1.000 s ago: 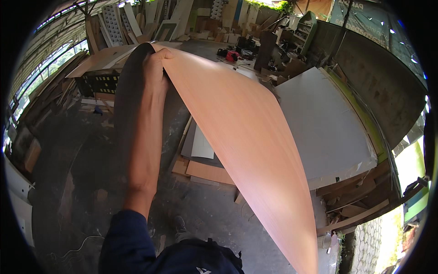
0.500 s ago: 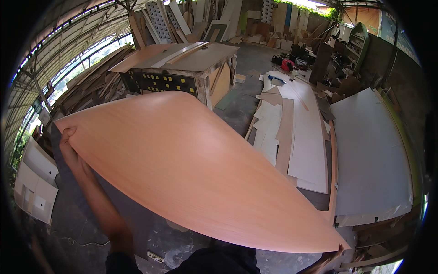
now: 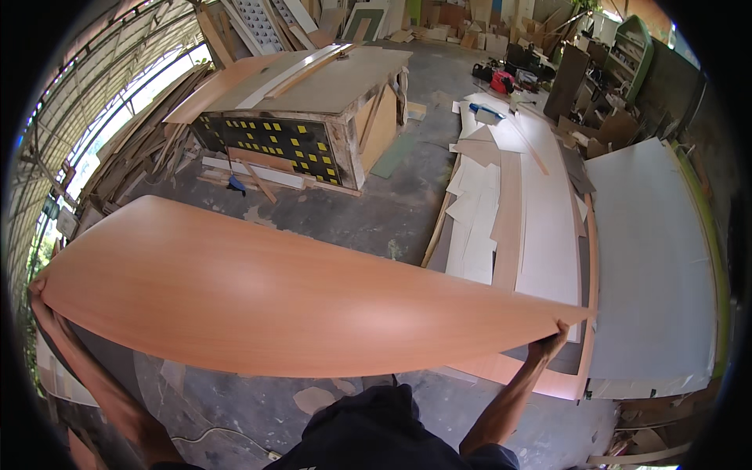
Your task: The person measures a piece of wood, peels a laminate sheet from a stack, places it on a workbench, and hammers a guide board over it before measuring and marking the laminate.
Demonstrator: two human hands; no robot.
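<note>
A large, thin wood-grain laminate sheet (image 3: 258,290), orange-brown and smooth, stretches across the view in front of my body and sags in a curve. My left hand (image 3: 37,287) is closed on its left corner, thumb on the upper face. At the opposite end, my right hand (image 3: 554,338) grips the near edge close to the pointed right corner, with its fingers partly hidden under the sheet. Both arms are spread wide, and the sheet hangs above the floor between them.
A workbench (image 3: 329,86) with a black, yellow-marked side stands ahead. Right of it lies a low stack of white and brown sheets (image 3: 540,219), a blue tool (image 3: 487,111) on top. A grey-white panel (image 3: 654,266) lies farther right. A cable (image 3: 223,431) crosses the floor (image 3: 368,207).
The sheet has swung round and dropped on its left, its right corner rising. My left hand moved left and down; my right hand moved up into fuller view. The workbench front now shows.
</note>
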